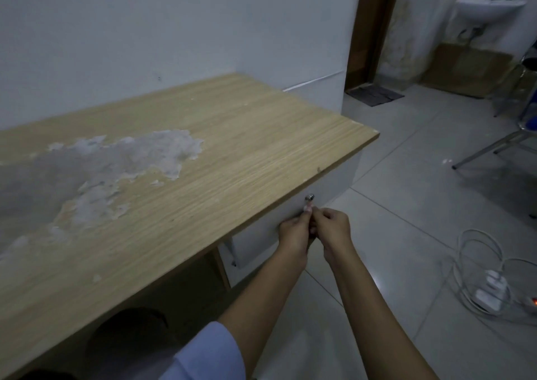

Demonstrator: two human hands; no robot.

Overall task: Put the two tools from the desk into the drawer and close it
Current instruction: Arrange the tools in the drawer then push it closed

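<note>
— Where are we standing with this one?

— Both hands are working at the drawer (293, 214) front, right under the edge of the counter (220, 153). The left hand (295, 234) and the right hand (334, 227) are pressing together at the middle of the white panel, fingers curled in around something small; I cannot tell whether it is a handle or a key. A small metal lock (309, 197) is showing just above them.

— And the tools?

— None showing. The counter is lying bare, just pale wood grain with a big patch of peeled grey surface. I'm guessing both tools are already inside.

— So the drawer is closed?

— It's looking flush with the frame, a plain white front, so I'd judge the closing is all but done. Its inside is hidden from here.
</note>
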